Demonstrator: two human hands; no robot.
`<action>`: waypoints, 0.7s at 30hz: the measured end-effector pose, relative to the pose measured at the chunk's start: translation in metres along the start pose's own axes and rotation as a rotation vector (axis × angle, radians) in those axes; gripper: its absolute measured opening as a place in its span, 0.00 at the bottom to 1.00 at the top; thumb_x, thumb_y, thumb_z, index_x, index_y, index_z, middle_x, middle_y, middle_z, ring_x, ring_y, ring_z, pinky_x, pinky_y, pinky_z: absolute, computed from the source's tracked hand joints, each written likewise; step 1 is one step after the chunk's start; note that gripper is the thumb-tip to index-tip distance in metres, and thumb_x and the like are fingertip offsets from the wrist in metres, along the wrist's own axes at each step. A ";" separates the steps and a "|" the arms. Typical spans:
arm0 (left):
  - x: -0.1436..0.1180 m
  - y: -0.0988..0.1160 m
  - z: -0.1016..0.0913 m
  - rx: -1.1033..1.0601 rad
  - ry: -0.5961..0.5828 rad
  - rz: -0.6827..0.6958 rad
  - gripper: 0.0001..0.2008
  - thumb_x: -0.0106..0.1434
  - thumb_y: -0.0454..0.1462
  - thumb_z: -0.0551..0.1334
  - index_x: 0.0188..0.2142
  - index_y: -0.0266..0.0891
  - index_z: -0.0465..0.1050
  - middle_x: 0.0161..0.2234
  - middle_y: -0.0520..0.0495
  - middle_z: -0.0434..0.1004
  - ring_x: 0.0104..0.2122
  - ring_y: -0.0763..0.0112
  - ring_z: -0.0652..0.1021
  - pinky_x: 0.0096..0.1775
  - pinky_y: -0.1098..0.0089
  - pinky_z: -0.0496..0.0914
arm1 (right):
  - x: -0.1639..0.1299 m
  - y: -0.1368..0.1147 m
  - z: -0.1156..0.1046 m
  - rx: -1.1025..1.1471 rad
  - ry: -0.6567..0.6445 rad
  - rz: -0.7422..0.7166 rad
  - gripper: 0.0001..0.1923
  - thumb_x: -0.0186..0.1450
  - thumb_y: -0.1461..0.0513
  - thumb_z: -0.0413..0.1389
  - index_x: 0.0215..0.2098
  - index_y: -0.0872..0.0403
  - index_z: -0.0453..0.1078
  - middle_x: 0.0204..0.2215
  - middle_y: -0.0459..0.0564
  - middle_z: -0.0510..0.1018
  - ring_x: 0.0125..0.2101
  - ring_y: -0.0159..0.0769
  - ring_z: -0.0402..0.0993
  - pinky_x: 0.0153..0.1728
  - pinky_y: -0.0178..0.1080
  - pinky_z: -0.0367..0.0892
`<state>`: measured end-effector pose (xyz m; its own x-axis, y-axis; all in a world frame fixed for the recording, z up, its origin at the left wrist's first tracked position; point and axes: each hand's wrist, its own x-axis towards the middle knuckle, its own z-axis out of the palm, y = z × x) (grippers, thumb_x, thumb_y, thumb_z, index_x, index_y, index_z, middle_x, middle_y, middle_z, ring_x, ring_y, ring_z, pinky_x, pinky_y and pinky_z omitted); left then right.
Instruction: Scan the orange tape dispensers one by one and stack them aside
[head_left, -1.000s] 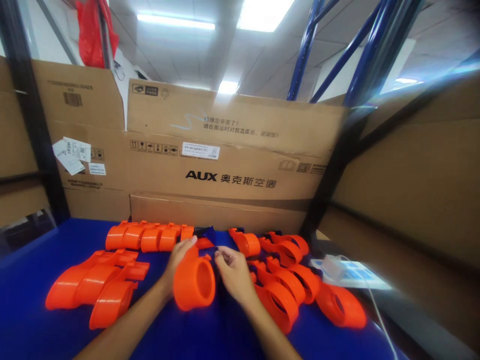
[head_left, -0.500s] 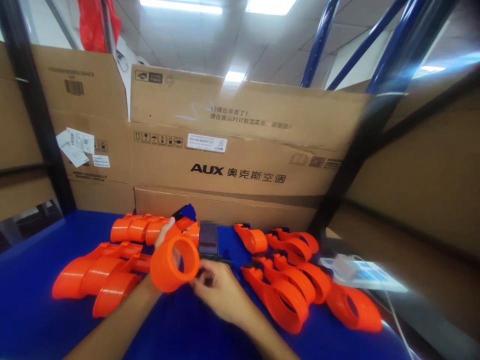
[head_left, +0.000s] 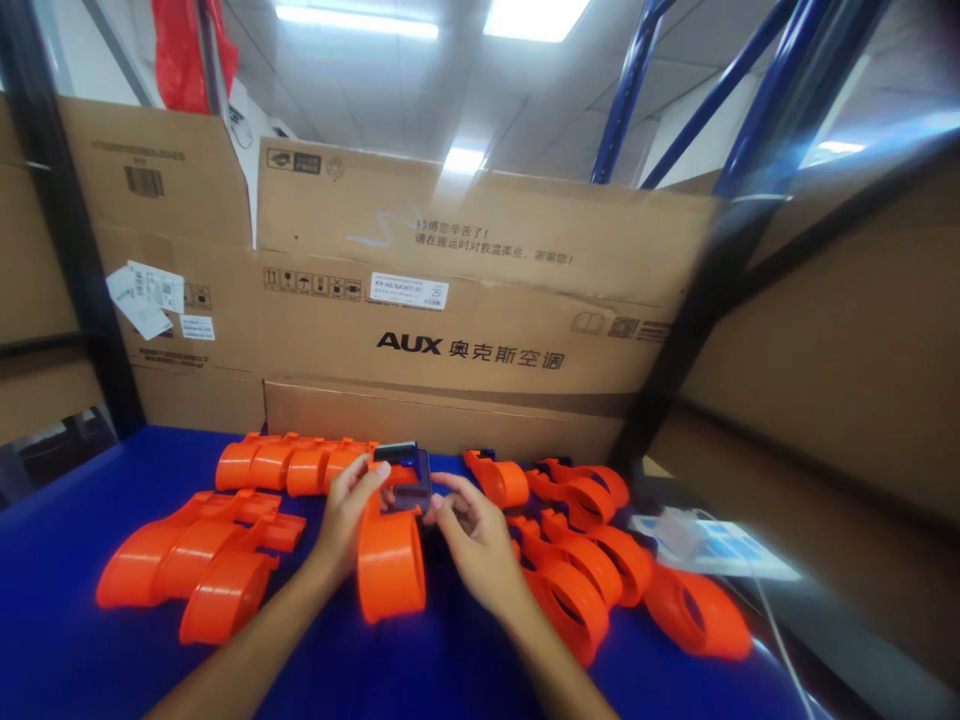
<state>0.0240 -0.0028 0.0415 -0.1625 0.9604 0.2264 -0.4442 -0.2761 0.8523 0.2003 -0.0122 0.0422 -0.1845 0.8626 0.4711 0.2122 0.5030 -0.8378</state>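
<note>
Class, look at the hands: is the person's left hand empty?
No, the left hand is closed around part of an orange tape dispenser.

From my remote station I record one supporting surface, a flat table with a blue top (head_left: 390, 670). At the left rear I find a row of orange pieces (head_left: 307, 472), set side by side. Nearer on the left I count three orange holders (head_left: 225, 605), lying close together. On the right I note a looser cluster of orange rings with dark ends (head_left: 592, 632), several overlapping in view. I cannot determine whether the printed sheet (head_left: 739, 555) at far right rests on this top.
</note>
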 end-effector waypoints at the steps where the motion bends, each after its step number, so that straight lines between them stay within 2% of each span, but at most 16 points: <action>1: -0.002 -0.002 0.001 0.064 -0.053 0.014 0.14 0.55 0.45 0.69 0.33 0.37 0.72 0.23 0.53 0.73 0.22 0.74 0.73 0.26 0.74 0.67 | 0.001 -0.001 -0.002 -0.009 0.022 -0.015 0.22 0.68 0.53 0.55 0.56 0.55 0.68 0.31 0.49 0.80 0.29 0.36 0.76 0.30 0.35 0.70; 4: -0.009 -0.007 0.004 0.163 -0.183 0.036 0.14 0.57 0.44 0.69 0.36 0.37 0.72 0.24 0.53 0.73 0.21 0.74 0.72 0.24 0.74 0.66 | 0.000 -0.003 -0.005 -0.103 0.057 -0.066 0.26 0.66 0.54 0.58 0.60 0.53 0.65 0.37 0.51 0.81 0.28 0.34 0.75 0.26 0.34 0.69; 8: -0.016 -0.012 0.009 0.164 -0.263 0.019 0.15 0.58 0.44 0.68 0.39 0.38 0.71 0.26 0.52 0.75 0.19 0.75 0.72 0.22 0.74 0.66 | -0.004 -0.002 -0.007 -0.276 0.104 -0.181 0.19 0.66 0.57 0.57 0.54 0.54 0.71 0.30 0.49 0.79 0.24 0.33 0.71 0.25 0.34 0.68; 13: -0.019 -0.014 0.013 0.149 -0.259 -0.043 0.20 0.58 0.46 0.68 0.44 0.37 0.72 0.22 0.53 0.74 0.17 0.75 0.72 0.21 0.75 0.65 | -0.006 0.007 -0.008 -0.446 0.161 -0.310 0.18 0.65 0.60 0.56 0.53 0.56 0.72 0.27 0.49 0.77 0.24 0.34 0.70 0.25 0.35 0.67; 18: -0.020 -0.019 0.013 0.215 -0.201 -0.071 0.19 0.58 0.50 0.67 0.37 0.37 0.74 0.17 0.55 0.69 0.13 0.78 0.66 0.19 0.76 0.59 | -0.008 0.009 -0.009 -0.530 0.107 -0.427 0.20 0.66 0.61 0.55 0.55 0.56 0.71 0.27 0.50 0.76 0.26 0.37 0.72 0.27 0.37 0.68; 21: -0.020 -0.019 0.011 0.239 -0.198 -0.073 0.19 0.58 0.51 0.67 0.36 0.36 0.75 0.13 0.57 0.64 0.11 0.79 0.62 0.17 0.76 0.56 | -0.009 0.008 -0.008 -0.549 0.079 -0.467 0.19 0.67 0.61 0.53 0.54 0.57 0.70 0.27 0.51 0.77 0.27 0.37 0.72 0.28 0.38 0.69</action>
<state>0.0457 -0.0165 0.0260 0.0474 0.9724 0.2283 -0.2248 -0.2123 0.9510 0.2117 -0.0153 0.0340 -0.3083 0.5420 0.7818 0.5829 0.7571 -0.2950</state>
